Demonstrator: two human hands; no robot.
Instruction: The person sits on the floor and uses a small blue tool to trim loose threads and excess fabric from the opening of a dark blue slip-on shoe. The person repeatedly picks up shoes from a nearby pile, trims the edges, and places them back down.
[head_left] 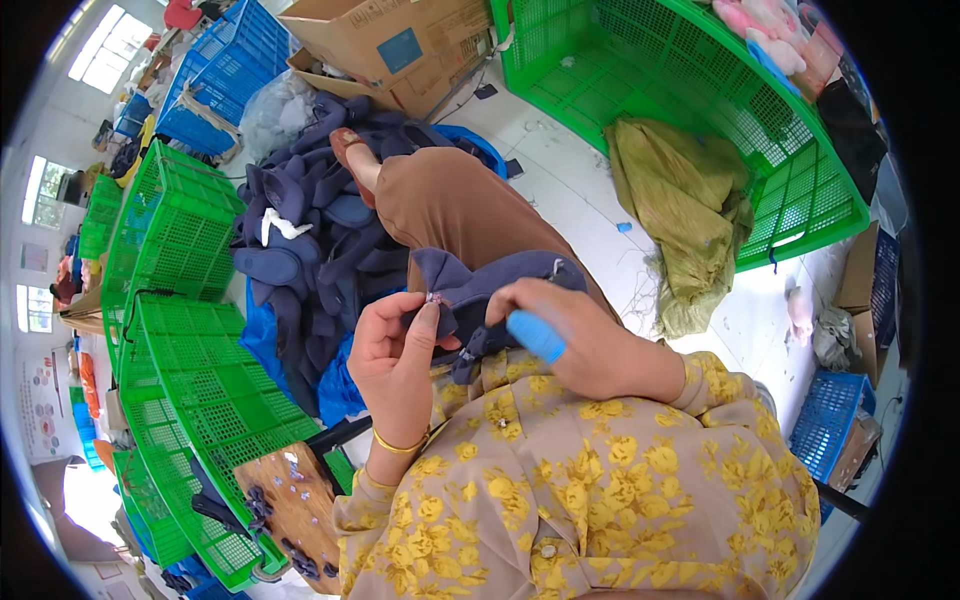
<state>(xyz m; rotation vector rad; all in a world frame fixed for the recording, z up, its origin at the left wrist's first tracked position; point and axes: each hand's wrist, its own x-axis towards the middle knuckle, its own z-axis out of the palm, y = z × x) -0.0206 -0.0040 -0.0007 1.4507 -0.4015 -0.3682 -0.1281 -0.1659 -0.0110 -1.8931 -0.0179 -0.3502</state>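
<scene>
My left hand [395, 350] pinches the edge of a dark blue fabric slipper [500, 283] between thumb and fingers. A small shiny, pinkish ornament [434, 298] shows at those fingertips. The slipper lies across my lap, with a small dark bow-like piece [465, 368] hanging at its lower side. My right hand [590, 340] is closed over the slipper's right part, with a blue wrap [537, 337] around one digit. Its fingertips are slightly blurred, and what they pinch, if anything, cannot be made out.
A pile of dark blue slippers [320, 215] lies ahead on a blue sheet [340, 385]. Green crates [190, 370] stand at left, another green crate [800, 170] at far right. Beside my left elbow is a wooden board [290, 500] with small dark bows; an olive sack [685, 215] lies right.
</scene>
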